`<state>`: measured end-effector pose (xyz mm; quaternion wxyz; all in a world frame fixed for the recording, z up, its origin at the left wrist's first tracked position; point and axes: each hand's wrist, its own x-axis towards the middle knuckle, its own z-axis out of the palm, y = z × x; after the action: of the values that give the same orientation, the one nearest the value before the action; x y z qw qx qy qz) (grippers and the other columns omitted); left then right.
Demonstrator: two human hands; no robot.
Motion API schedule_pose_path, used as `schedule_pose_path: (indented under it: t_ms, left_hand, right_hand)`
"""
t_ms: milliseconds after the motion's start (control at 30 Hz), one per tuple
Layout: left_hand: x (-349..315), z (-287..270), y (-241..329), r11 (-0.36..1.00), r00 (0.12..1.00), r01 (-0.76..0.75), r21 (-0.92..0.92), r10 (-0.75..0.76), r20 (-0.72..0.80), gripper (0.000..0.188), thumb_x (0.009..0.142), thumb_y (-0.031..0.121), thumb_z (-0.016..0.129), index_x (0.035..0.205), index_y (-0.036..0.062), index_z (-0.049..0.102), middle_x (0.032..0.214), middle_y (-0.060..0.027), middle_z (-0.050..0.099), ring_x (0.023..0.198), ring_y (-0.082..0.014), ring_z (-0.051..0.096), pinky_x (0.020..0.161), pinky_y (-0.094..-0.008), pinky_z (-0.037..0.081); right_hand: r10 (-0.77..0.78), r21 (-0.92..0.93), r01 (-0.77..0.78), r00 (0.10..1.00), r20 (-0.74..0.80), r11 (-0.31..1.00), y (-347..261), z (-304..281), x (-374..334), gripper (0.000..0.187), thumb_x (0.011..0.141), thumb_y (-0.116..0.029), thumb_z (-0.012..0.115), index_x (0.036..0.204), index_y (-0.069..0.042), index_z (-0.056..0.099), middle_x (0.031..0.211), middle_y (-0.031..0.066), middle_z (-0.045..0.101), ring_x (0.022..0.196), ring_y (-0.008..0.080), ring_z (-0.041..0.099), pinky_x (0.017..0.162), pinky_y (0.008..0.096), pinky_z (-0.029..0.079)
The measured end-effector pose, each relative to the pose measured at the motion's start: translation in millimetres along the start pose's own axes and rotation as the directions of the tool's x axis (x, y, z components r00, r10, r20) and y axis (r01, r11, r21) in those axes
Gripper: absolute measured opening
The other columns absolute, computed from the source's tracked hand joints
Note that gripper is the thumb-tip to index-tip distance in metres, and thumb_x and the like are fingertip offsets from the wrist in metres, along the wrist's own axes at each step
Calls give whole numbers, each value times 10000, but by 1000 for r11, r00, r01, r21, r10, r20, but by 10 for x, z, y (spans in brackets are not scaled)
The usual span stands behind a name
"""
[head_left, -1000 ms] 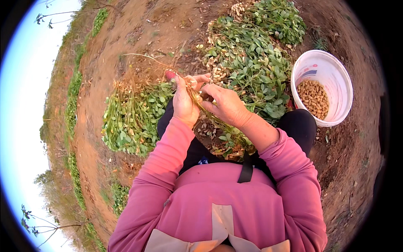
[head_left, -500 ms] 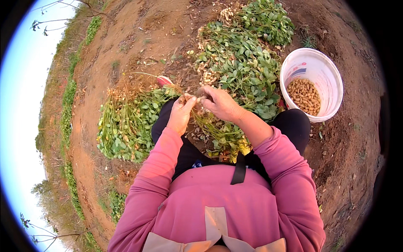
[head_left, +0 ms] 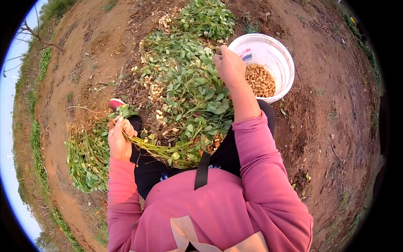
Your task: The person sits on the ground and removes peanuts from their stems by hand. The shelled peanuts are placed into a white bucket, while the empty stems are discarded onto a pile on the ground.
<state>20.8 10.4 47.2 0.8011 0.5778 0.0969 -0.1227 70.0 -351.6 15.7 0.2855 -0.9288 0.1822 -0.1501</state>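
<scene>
My left hand [head_left: 120,137] is closed around the stems of a peanut plant [head_left: 156,148], whose green stalks trail right across my lap. My right hand [head_left: 231,67] is at the left rim of a white bucket [head_left: 283,58], its fingers bent together; what they hold, if anything, is hidden. Inside the bucket lies a heap of peanuts [head_left: 261,80]. Left of that hand spreads a pile of uprooted peanut plants [head_left: 189,80], with pale pods [head_left: 155,90] showing along its left edge.
A second heap of peanut plants [head_left: 89,157] lies at my left, roots outward. My dark-trousered legs are bent around the near plants. A pink shoe [head_left: 116,103] shows beyond my left hand. Brown soil [head_left: 327,122] surrounds everything.
My hands were together over the plant and are now apart. The right has gone to the bucket's rim; the left keeps the stems. The whole view has shifted to the right.
</scene>
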Motion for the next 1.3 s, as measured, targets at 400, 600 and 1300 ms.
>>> schedule_pose_path:
  t_ms: [400,600,1300]
  left_hand:
    - [-315,-647,1324,907,905,-388,162,409,-121,283,992,258,464,749,114,459,585,12,367,468,-83,306,452,-247,277]
    - [-763,-1032,2235,264,566,-204,943,818,-107,257,967,291,523,799,97,529,609,23,443,529,-64,389,479,-250,292]
    - [609,-1464,-1094,213,980,-115,970,-137,146,581,794,358,692,1241,25,528,1258,-168,540,1191,-313,494,1018,-378,376]
  right_hand:
    - [-116,202,10,846,520,979,158,221,-66,455,897,-252,602,1248,23,510,1172,219,599,1083,291,583,933,359,440]
    - [-220,241,92,784,581,966,119,547,-1,446,897,-273,601,1235,8,526,1130,193,626,1014,286,614,856,356,478]
    - [-246,174,174,648,721,969,-93,647,-154,407,875,-236,618,1201,-7,536,1077,198,638,975,290,624,844,359,479]
